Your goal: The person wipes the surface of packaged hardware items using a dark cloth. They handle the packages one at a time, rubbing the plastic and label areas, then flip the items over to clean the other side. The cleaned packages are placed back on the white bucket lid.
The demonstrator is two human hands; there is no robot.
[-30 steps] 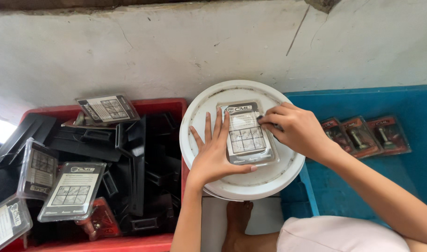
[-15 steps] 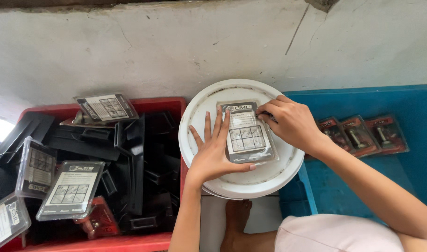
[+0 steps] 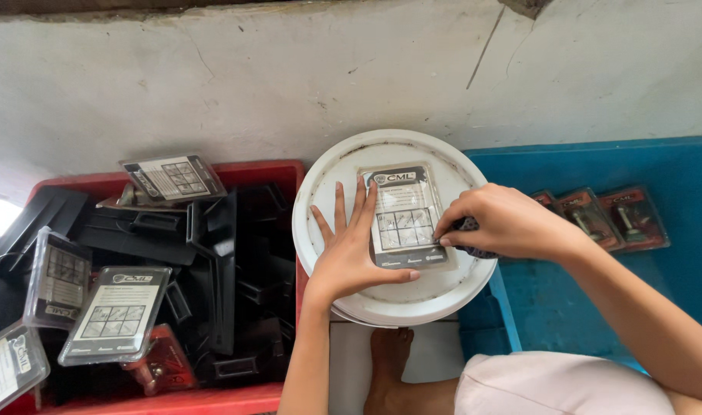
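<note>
I see the pack [image 3: 402, 217] lying flat on the white lid [image 3: 343, 165], a little above its middle. My left hand [image 3: 356, 247] is open, with the fingers spread, and it presses on the left edge of the pack; it grasps nothing. My right hand [image 3: 498, 224] is curled at the right edge of the pack and pinches a small dark tool [image 3: 466, 225]; I cannot tell what kind. The red crate [image 3: 97, 184] on the left holds black trays and more packs. The blue crate [image 3: 673, 165] on the right holds three red packs [image 3: 597, 217].
</note>
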